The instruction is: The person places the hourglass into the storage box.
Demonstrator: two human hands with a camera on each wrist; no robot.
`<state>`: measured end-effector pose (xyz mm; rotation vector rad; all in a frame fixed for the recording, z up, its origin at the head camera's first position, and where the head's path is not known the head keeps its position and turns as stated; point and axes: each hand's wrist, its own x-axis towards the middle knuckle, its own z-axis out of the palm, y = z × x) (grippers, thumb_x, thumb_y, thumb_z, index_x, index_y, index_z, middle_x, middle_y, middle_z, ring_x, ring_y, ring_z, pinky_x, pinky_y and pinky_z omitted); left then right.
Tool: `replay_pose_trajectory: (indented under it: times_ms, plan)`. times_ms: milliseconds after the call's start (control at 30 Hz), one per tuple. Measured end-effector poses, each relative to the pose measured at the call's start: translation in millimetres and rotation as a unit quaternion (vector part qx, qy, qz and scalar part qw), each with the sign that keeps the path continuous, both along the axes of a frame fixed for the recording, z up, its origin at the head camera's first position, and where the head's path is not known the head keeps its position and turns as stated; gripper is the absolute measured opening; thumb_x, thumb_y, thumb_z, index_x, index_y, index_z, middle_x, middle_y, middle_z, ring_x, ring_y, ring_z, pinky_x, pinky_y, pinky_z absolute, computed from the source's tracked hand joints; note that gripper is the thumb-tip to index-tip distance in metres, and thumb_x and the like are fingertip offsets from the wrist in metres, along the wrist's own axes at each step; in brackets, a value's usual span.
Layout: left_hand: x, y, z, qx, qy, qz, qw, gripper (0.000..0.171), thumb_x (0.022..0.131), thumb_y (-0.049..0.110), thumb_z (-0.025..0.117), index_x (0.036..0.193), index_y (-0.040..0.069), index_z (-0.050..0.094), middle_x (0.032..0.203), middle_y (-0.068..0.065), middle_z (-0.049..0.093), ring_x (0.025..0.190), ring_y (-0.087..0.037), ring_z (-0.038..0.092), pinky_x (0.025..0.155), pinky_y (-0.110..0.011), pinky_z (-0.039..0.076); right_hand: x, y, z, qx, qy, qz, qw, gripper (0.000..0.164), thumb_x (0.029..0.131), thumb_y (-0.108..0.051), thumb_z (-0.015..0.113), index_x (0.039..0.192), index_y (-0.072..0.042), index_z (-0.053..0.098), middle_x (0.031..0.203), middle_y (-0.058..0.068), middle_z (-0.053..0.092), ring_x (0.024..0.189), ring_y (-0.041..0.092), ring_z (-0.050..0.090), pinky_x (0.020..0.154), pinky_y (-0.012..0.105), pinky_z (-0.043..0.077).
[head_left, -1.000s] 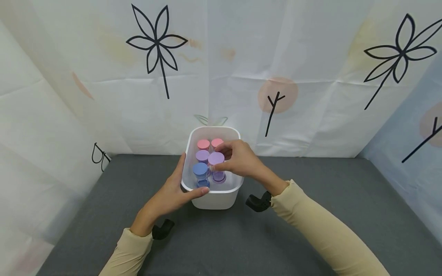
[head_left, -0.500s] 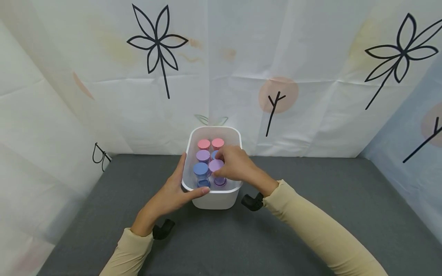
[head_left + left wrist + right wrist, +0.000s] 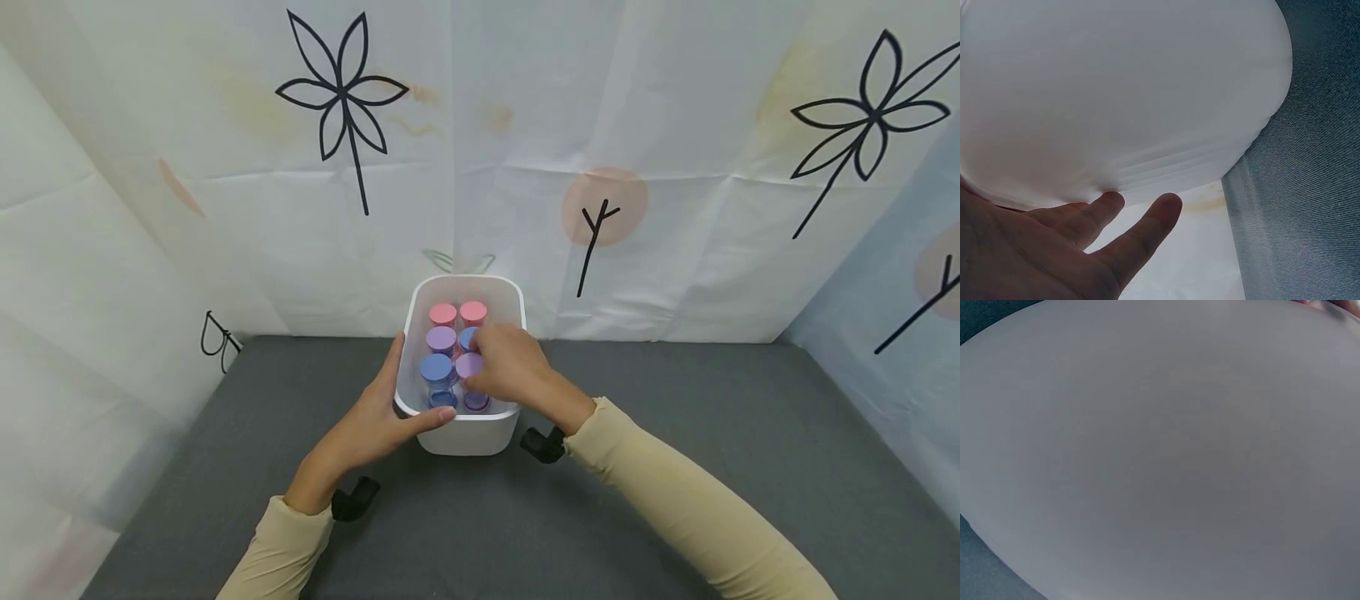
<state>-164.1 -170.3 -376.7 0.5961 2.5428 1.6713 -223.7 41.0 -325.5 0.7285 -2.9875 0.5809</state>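
A white plastic bin [image 3: 468,433] holds several small clear jars with coloured lids. In the head view my right hand [image 3: 513,364] reaches over the right rim and pinches a purple-lidded jar [image 3: 469,365] at the near right of the group; its fingertips are partly hidden. Along the bin's left side lies my left hand [image 3: 375,417], with its thumb on the near rim. The left wrist view shows this hand's fingers [image 3: 1141,240] straight and spread against the outer wall. Bin wall fills most of the right wrist view.
Inside the bin stand pink-lidded jars [image 3: 443,314] at the back, another purple-lidded jar [image 3: 441,339], and blue-lidded ones [image 3: 437,368]. The bin rests on a dark grey tabletop [image 3: 675,417], close to a white patterned cloth backdrop [image 3: 510,100].
My right hand has moved down and slightly left with the purple-lidded jar, which now sits lower and nearer in the bin. A blue lid behind it has come into view. The left hand stays put.
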Motion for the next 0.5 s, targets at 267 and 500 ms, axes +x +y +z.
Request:
replay_pose_trajectory:
  times_ms: [267,500]
  plan:
    - [-0.2,1,-0.7,0.0,-0.003,-0.002,1.0,0.114,0.086,0.038,0.083,0.162,0.035,-0.001,0.155,-0.004,0.037,0.129,-0.026,0.053,0.099,-0.053,0.049,10.2,10,1.9,-0.062,0.015,0.016,0.998,0.036,0.077,-0.026,0.088,0.103,-0.004,0.075,0.094,0.005,0.071,0.084,0.02,0.062,0.076,0.036,0.052]
    - [-1.4,1,1.5,-0.006,0.014,0.003,0.9999,0.114,0.084,0.039,0.084,0.161,0.041,0.001,0.156,-0.003,0.036,0.129,-0.024,0.052,0.098,-0.054,0.049,28.7,56,0.0,-0.231,0.09,0.024,0.968,0.039,0.084,-0.022,0.085,0.116,-0.002,0.073,0.111,0.011,0.073,0.101,0.028,0.069,0.089,0.045,0.055]
